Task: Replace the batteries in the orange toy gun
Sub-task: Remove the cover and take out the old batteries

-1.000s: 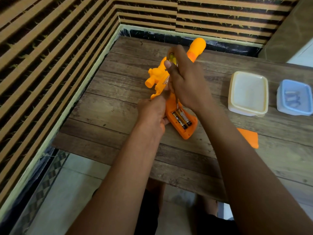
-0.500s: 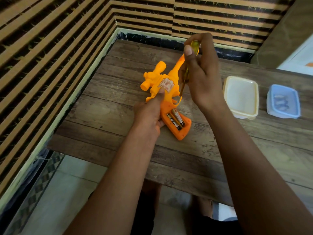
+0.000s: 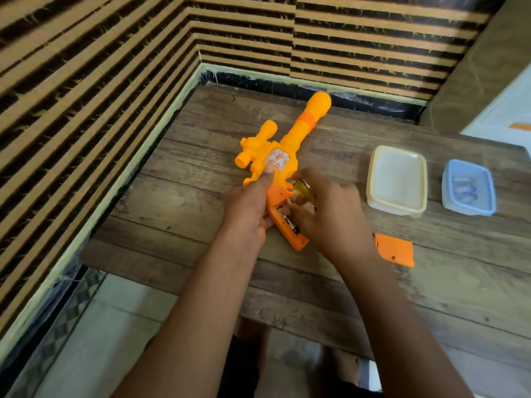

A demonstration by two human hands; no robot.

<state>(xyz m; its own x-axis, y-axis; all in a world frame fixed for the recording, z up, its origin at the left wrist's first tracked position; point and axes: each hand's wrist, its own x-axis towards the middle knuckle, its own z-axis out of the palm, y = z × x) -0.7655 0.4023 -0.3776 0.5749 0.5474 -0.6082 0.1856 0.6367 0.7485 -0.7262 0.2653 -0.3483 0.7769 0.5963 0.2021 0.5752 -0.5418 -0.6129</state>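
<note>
- The orange toy gun lies flat on the table, barrel away from us and grip end nearest us. The battery bay in the grip is open.
- Old batteries sit in that bay. They are dark cells, partly hidden by fingers, so we can't be sure of the count.
- The left hand grips the gun from its left side at the grip, thumb pressed on the body just below the sticker. We want that pin kept firm so the gun doesn't skid.
- The right hand comes in from the gun's right, curled round a yellow-handled screwdriver, fingertips down at the bay. We cannot tell whether they already pinch a cell.
- We judge the step to be getting the old cells out. Best to lift one at a time from the spring end and lever gently, so the contacts don't bend.
- We'd note the polarity before pulling.
- Risk: a cell pops free and rolls off the table edge near the gun's grip, so we'd cup it.
- The orange cover lies loose, right of the grip and apart from it.
- A cream tub sits right of the gun. A blue tub is farther right, holding what look like fresh cells, blurred.
</note>
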